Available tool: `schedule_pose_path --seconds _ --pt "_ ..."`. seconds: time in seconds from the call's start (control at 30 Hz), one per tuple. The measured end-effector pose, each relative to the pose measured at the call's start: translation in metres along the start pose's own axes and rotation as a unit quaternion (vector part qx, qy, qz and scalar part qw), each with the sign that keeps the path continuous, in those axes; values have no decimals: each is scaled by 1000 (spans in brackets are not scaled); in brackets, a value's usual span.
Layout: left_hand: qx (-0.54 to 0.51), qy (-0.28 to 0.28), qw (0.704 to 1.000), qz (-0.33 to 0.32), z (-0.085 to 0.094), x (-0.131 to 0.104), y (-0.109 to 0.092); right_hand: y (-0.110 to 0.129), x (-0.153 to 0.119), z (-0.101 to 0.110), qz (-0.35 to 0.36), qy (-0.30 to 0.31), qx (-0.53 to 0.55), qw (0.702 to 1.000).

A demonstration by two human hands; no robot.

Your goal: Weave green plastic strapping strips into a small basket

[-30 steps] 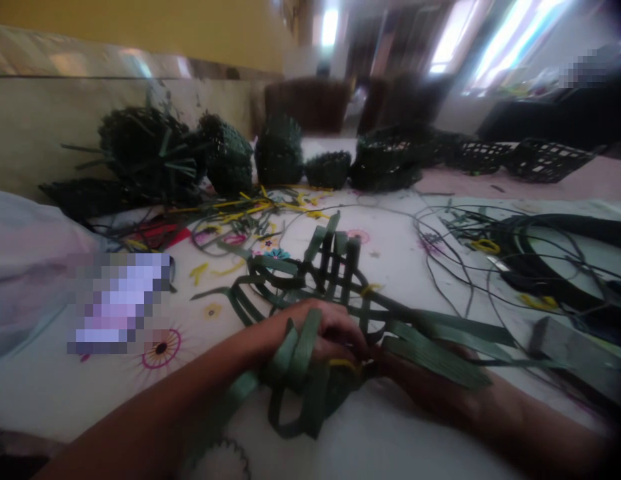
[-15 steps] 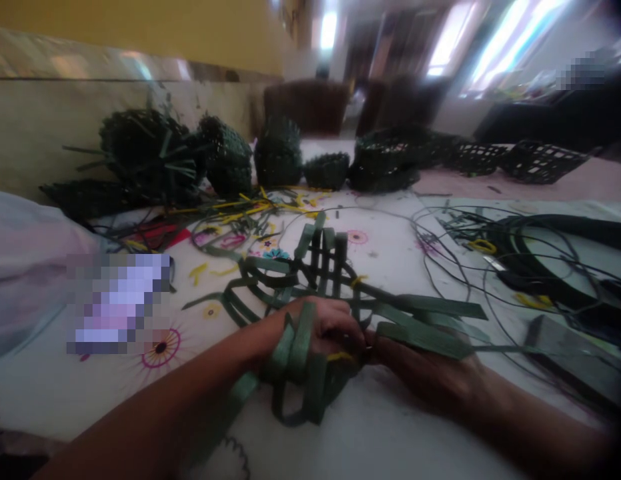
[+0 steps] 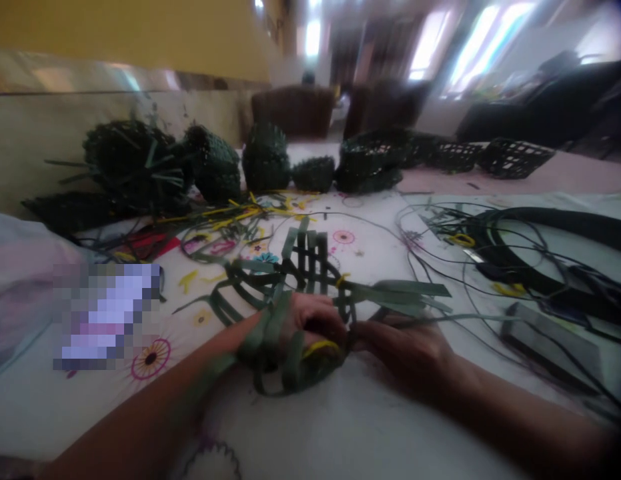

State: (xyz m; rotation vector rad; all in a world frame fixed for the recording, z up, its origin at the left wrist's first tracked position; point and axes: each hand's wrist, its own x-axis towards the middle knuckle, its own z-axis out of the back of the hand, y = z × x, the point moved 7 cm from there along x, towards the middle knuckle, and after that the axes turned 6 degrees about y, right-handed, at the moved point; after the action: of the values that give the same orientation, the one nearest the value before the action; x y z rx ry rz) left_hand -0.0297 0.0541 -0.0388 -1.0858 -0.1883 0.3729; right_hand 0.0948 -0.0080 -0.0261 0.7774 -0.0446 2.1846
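Observation:
In the middle of the head view is a partly woven piece of dark green flat straps (image 3: 310, 260), its loose ends sticking out and curling. My left hand (image 3: 317, 317) is closed on the near side of this weave, with strap loops standing over the wrist and a yellow tie (image 3: 323, 347) just below the fingers. My right hand (image 3: 405, 343) meets it from the right, fingers pinched at the weave's near right edge. Loose strap ends (image 3: 405, 293) stretch out above the right hand. The fingertips of both hands are partly hidden, and the strap they pinch is hard to make out.
Several dark green woven baskets (image 3: 265, 157) line the back. A coil of black strap (image 3: 515, 233) lies at right, near a grey block (image 3: 550, 347). At left are a blurred-out phone-like object (image 3: 110, 317) and a pale plastic bag (image 3: 30, 287). Yellow and green scraps (image 3: 240, 213) lie behind the weave.
The whole view has shifted slightly left. The loose straps near my left wrist have tilted and swung, and those over my right hand have moved up off its back. Both hands keep hold.

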Motion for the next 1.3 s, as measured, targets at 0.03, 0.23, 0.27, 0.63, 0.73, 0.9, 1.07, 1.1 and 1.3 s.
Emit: schedule_pose_path --seconds 0.03,0.23,0.27,0.63,0.73,0.9,1.07,1.1,1.3 --pt "-12 0 1000 13 0 -1 2 3 2 1 10 0 -2 1000" --pt "80 14 996 35 21 -4 -4 4 9 10 -10 -15 -25 1000" --pt "116 -6 993 35 30 -6 -5 3 8 12 -15 -16 -26 999" --pt "458 -534 704 -103 102 -84 -71 -26 22 34 -175 -81 4 981" --pt "486 -509 679 -207 56 -76 -91 -27 32 41 -204 -105 -17 973" --pt "452 -405 783 -136 14 -33 -63 -18 48 43 -241 -114 -53 962" --pt "446 -435 775 -107 20 -31 -51 -13 55 38 -274 -130 -50 952" --pt "455 -445 764 -106 23 -33 -53 -13 55 37 -275 -133 -49 951" --pt "511 -472 710 -112 24 -36 -62 -13 51 32 -279 -136 -33 950"
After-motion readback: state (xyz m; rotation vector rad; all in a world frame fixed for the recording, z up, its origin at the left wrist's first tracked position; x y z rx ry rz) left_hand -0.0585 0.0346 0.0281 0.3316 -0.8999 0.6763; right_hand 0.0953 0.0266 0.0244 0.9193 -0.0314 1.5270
